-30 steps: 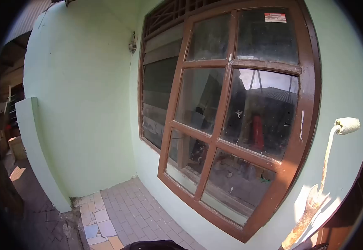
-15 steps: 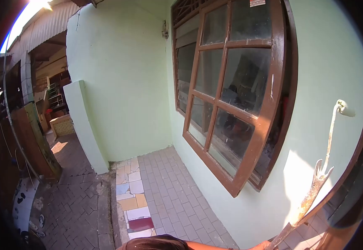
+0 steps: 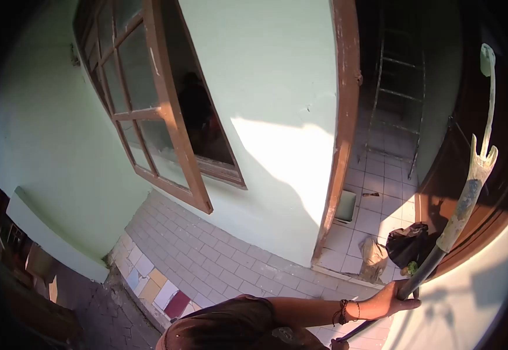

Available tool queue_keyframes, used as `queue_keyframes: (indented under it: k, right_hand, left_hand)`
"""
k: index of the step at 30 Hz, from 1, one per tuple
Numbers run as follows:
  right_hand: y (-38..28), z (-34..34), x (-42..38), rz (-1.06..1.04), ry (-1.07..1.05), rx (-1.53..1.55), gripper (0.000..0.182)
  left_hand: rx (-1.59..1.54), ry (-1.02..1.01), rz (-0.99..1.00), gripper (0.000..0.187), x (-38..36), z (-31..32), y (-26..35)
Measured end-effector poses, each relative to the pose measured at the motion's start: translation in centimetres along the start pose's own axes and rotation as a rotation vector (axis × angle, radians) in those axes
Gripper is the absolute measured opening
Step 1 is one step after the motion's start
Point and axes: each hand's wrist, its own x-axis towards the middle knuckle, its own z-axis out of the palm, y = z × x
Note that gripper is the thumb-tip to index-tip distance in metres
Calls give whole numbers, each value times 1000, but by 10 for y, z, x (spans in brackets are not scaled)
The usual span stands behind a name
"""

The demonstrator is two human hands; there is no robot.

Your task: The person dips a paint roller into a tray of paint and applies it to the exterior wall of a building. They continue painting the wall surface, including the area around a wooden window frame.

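A long-handled paint roller slants across the right side, its pole (image 3: 463, 210) dark below and pale with splashes above. The upper end of the pole is split into prongs, and a thin bent rod leads from it to the pale green roller head (image 3: 487, 60). My left hand (image 3: 389, 300), with bracelets at the wrist, is closed around the pole's dark part. Lower down, at the bottom edge, my right hand (image 3: 339, 345) is closed on the pole's lower end; only a small part of it shows. The roller head appears in front of the dark doorway side.
A brown-framed window (image 3: 172, 111) juts open from the pale green wall (image 3: 265, 76). Inside the doorway stand a metal ladder (image 3: 400, 93) and a green-grey container (image 3: 345, 205). A black plastic bag (image 3: 408, 242) and a pale bag (image 3: 373, 256) lie near the threshold. A low wall (image 3: 55, 233) is at left.
My view has turned right, bringing the doorway and ladder into sight. The roller head has left the green wall and is now raised by the doorway. Both hands now show on the pole.
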Motion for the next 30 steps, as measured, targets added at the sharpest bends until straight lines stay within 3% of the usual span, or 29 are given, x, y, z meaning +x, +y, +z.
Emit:
queue_keyframes:
  k: [2,3,5,8,11,15,17,18,20,22,23,27,30]
  right_hand:
    - [63,-29,-47,191,119,61,26]
    - [55,-73,-68,320,194,81,38]
    - [66,-103,-92,472,352,165,37]
    - [90,-139,-120,455,519,68,37]
    - [91,-179,-148,430,440,34,37]
    - [91,-219,-139,334,238,-7,42]
    - [172,-213,-109,191,135,-53,46]
    - [164,-234,-97,194,76,-26,46]
    - [116,-287,-62,194,10,-13,46]
    - [46,-345,-30,-2,-74,36,43]
    - [11,-366,-14,37,-135,-69,40]
    - [-50,-393,40,17,-260,-194,38]
    - [-71,-390,72,53,-263,-303,36]
  left_hand:
    - [-65,-48,-131,29,37,9,5]
    - [-149,-86,-129,32,70,28,6]
    - [-236,-82,-184,30,114,43,-13]
    - [-466,-25,-229,28,175,60,-65]
    - [-547,113,-236,23,222,55,-118]
    - [-478,475,-439,24,272,11,-210]
    - [-479,526,-503,19,283,-23,-284]
    - [-571,508,-551,13,282,-43,-314]
    - [-471,718,-580,12,284,-66,-351]
    - [-437,848,-663,26,280,-81,-382]
    - [-398,963,-664,32,277,-80,-388]
    - [-391,1053,-831,37,270,-86,-417]
    - [-170,955,-889,37,265,-98,-454]
